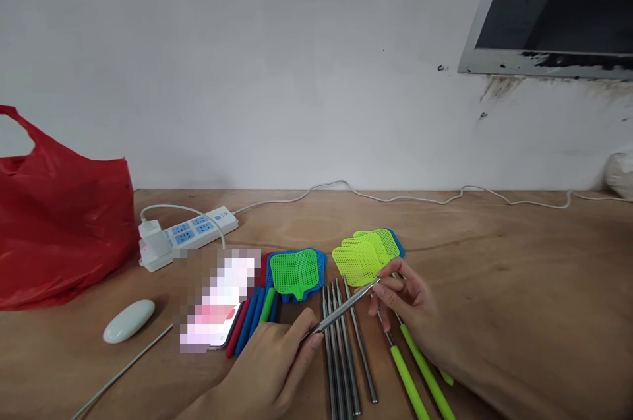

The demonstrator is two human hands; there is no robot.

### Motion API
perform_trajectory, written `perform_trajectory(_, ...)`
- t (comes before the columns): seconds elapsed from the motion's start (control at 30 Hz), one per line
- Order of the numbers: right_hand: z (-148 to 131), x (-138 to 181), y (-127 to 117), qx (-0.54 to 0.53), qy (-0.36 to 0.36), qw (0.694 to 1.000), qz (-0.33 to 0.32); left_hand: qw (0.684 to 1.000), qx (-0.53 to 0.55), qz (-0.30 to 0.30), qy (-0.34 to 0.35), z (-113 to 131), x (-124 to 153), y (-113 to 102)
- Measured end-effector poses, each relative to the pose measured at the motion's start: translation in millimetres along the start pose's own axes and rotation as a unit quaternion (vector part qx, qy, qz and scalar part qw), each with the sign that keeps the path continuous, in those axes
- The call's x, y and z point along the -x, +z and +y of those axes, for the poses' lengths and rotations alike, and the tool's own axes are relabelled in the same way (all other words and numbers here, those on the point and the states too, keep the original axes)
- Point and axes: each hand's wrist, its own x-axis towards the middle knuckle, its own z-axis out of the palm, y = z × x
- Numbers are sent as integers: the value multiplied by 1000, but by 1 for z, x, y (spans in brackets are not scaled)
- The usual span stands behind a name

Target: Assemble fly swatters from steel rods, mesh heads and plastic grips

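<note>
A thin silver metal rod (346, 306) is held slantwise between my two hands. Its lower left end sits in the closed fingers of my left hand (271, 364). My right hand (410, 301) pinches the upper right end between thumb and fingers. Below it, several similar metal rods (340, 360) lie side by side on the table. Under and beside my right hand are fly swatters with yellow-green mesh heads (363, 263) and yellow-green handles (410, 384). Near my left hand lie a green mesh swatter head (295, 271) on blue ones, and red, blue and green handles (251, 318).
A phone (230, 324), partly pixelated, lies left of the handles. Farther left are a white oval object (129, 321), a cable (126, 367), a white power strip (202, 227) with a plugged-in adapter (155, 239), and a red plastic bag (64, 229). A white cord (395, 199) runs along the wall.
</note>
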Motion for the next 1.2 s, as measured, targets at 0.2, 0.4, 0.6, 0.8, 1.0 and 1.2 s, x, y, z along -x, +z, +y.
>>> perform_trajectory(0.2, 2, 5, 3, 18, -43, 998, 44, 1000, -19, -6, 3, 0, -2, 6)
perform_trajectory(0.4, 3, 7, 3, -16, -31, 999, 38, 1000, 9, 11, 7, -5, -3, 6)
perform_trajectory(0.6, -9, 4, 3, -103, 2, 994, 48, 998, 50, -12, 21, 2, -4, -2)
perform_trajectory(0.8, -19, -11, -15, -122, 20, 975, 186, 998, 55, -1, 18, 0, -3, -5)
perform_trajectory(1.0, -13, -19, -23, 17, 30, 991, 126, 998, 53, -11, 31, -3, -2, 0)
perform_trajectory(1.2, -4, -20, -22, 172, 19, 984, 51, 999, 3, 16, 32, -1, -6, -1)
